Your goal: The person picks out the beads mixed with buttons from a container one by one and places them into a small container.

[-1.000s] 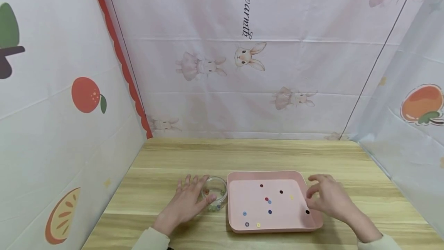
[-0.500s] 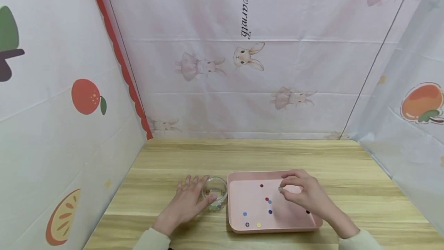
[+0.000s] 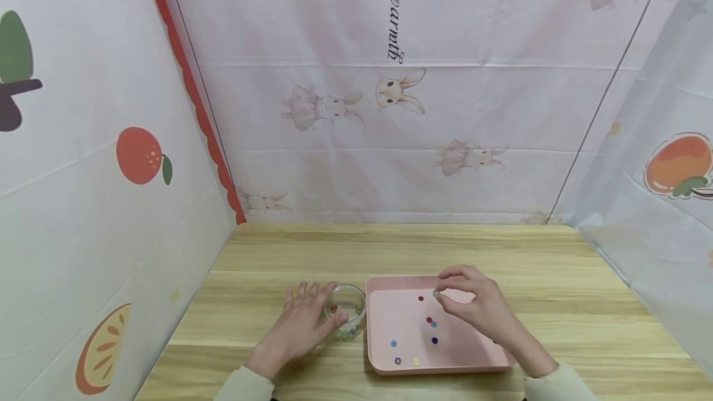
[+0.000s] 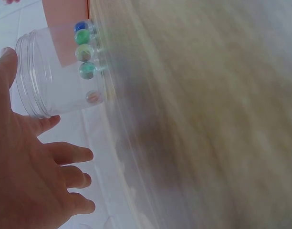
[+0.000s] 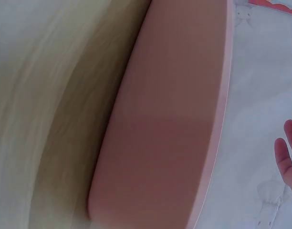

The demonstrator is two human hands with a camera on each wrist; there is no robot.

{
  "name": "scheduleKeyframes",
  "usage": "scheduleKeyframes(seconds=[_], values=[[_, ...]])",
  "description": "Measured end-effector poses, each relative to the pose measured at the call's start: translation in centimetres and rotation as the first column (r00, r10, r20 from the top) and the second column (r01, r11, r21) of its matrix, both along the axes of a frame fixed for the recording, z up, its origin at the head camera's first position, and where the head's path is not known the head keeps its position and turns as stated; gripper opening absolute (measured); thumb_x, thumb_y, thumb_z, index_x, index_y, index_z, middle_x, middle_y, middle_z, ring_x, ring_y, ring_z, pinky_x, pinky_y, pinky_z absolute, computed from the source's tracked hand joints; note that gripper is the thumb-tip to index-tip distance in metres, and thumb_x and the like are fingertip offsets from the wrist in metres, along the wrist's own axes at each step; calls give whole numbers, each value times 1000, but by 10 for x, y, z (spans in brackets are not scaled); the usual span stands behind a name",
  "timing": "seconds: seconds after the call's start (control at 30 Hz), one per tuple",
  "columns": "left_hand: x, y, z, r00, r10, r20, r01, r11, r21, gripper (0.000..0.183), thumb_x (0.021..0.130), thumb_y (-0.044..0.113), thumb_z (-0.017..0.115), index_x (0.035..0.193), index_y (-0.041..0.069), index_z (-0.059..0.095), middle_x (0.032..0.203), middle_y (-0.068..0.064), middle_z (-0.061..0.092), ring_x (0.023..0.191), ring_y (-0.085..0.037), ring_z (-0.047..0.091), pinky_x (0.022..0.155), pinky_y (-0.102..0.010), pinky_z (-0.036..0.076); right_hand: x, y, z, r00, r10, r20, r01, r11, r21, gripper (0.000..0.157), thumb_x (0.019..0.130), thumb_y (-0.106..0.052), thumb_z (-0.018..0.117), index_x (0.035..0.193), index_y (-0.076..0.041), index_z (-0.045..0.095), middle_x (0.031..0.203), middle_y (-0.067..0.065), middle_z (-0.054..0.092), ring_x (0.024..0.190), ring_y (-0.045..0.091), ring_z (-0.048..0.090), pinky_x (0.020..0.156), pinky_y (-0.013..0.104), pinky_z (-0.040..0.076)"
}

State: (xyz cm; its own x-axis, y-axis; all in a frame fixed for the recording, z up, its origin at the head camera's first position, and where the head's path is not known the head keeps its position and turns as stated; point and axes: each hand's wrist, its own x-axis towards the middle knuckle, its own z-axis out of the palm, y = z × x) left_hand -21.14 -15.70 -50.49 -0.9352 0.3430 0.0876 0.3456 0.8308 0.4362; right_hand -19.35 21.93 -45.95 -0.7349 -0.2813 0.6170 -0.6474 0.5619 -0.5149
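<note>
My left hand [image 3: 301, 330] holds a clear plastic jar [image 4: 55, 76] between thumb and index finger near its threaded mouth, the other fingers spread. Several glass marbles [image 4: 82, 36], blue, green and a reddish one, lie at the jar's bottom. Above the pink tray [image 3: 384, 367], my right hand [image 3: 479, 305] pinches a small pale greenish marble [image 3: 437, 294] between thumb and fingertips. Buttons lie scattered in the tray, among them a dark red button [image 3: 421, 298], a navy button [image 3: 434, 340] and a yellow button [image 3: 415, 362]. The right hand and forearm hide the tray's right part.
The tray stands right beside the jar on a wood-grain table [image 3: 289, 246]. Printed cloth walls [image 3: 356, 178] enclose the table at the back and both sides. In the right wrist view, the tray's tall side wall [image 5: 160, 114] fills the middle.
My right hand has moved left from the tray's right edge to over its middle, carrying the marble. The left hand and the jar have stayed in place.
</note>
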Motion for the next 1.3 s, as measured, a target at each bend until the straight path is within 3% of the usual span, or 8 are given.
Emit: scheduleKeyframes(seconds=[0.27,0.37,0.53,0.6,0.8,1.3], values=[[0,0,-1,1000,4,0,-4,1000,0,79,104,66,49,166,21,34,166,-31,35,158,-57,16,125,-78,6,-5,-16,1,998,15,58,-10,997,-72,22,86,-7,86,100,-23,84,115,-2,73,109,13,65,87,20,56],[1,0,0,1000,5,-1,-5,1000,-1,79,104,66,50,166,21,34,166,-31,35,158,-57,16,125,-78,6,-6,-21,2,996,-33,81,37,998,-41,23,87,-11,87,100,-29,83,117,-8,73,109,11,67,86,22,56],[1,-1,0,1000,8,-3,-8,1000,-3,79,104,66,50,166,20,34,166,-31,35,158,-57,17,124,-78,6,-5,-30,5,987,-132,93,128,991,48,22,88,-25,87,99,-43,80,121,-19,71,99,6,70,71,22,55],[1,-1,0,1000,7,-5,-7,1000,-3,79,104,66,50,166,20,34,166,-31,36,158,-58,17,124,-78,6,-7,-34,5,987,-109,119,107,994,16,19,89,-26,86,99,-41,80,121,-18,71,100,7,70,71,20,55],[2,-1,1,1000,9,-6,-9,1000,-3,78,104,66,50,166,22,34,166,-30,36,158,-57,17,125,-78,7,-14,-47,2,986,42,162,-16,987,-161,14,90,-14,84,97,-26,82,118,-6,71,113,15,65,93,23,55],[2,1,2,1000,9,-3,-9,1000,-4,79,104,67,49,166,21,33,166,-31,35,158,-57,16,125,-78,6,-20,-66,-2,981,65,185,-31,982,-185,16,89,-13,85,97,-26,81,120,-6,71,117,16,63,92,26,56]])
